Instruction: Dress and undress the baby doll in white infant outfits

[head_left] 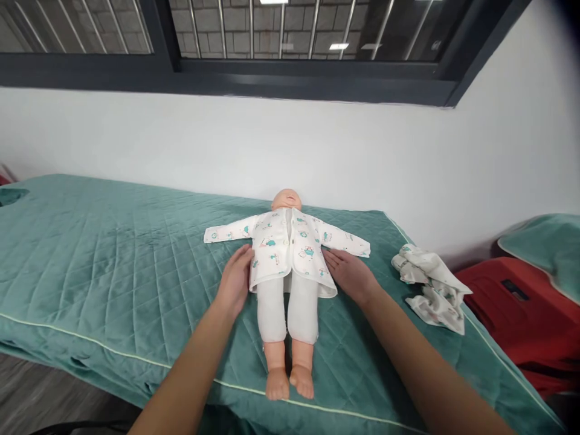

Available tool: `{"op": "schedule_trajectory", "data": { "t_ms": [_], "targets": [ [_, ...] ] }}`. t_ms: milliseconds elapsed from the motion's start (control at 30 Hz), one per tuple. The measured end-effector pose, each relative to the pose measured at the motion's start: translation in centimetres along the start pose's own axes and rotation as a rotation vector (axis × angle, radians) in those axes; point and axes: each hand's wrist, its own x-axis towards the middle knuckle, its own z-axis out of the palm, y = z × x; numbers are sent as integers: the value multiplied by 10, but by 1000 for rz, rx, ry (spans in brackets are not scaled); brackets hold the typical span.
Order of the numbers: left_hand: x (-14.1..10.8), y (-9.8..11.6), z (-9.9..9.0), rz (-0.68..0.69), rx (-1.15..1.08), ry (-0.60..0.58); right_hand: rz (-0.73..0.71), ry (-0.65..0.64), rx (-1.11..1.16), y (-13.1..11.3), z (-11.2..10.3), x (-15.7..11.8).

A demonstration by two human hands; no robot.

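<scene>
A baby doll [289,197] lies on its back on a green quilted bed cover [136,272], its head toward the wall and bare feet toward me. It wears a white patterned jacket [272,241] with the sleeves spread out, and white trousers [303,308]. My left hand [236,275] rests beside the jacket's left side, its fingers at the fabric edge. At the jacket's right side, below the sleeve, my right hand [348,272] lies with its fingers stretched toward the cloth. Neither hand visibly grips anything.
A crumpled white patterned cloth [432,287] lies on the cover at the right. Beyond the bed's right edge is a red object [521,308] with green fabric [548,248] over it. A white wall [203,145] and a barred window stand behind the bed.
</scene>
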Motion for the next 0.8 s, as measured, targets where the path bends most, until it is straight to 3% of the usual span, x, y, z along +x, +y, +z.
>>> {"op": "schedule_trajectory", "data": {
  "t_ms": [100,233,367,467,600,800],
  "targets": [
    [33,5,16,-181,-180,-189,139,-45,50,-1,18,30],
    [65,8,32,-259,-229,-284,388,-93,252,-11,35,49],
    [91,4,50,-307,-279,-341,380,-26,337,-15,26,68],
    [108,-5,63,-351,-335,-370,360,-63,307,-8,12,80],
    [120,-12,63,-359,-356,-297,300,-52,261,2,3,80],
    [139,6,37,-183,-511,17,313,83,413,8,-14,79]
  ]
}}
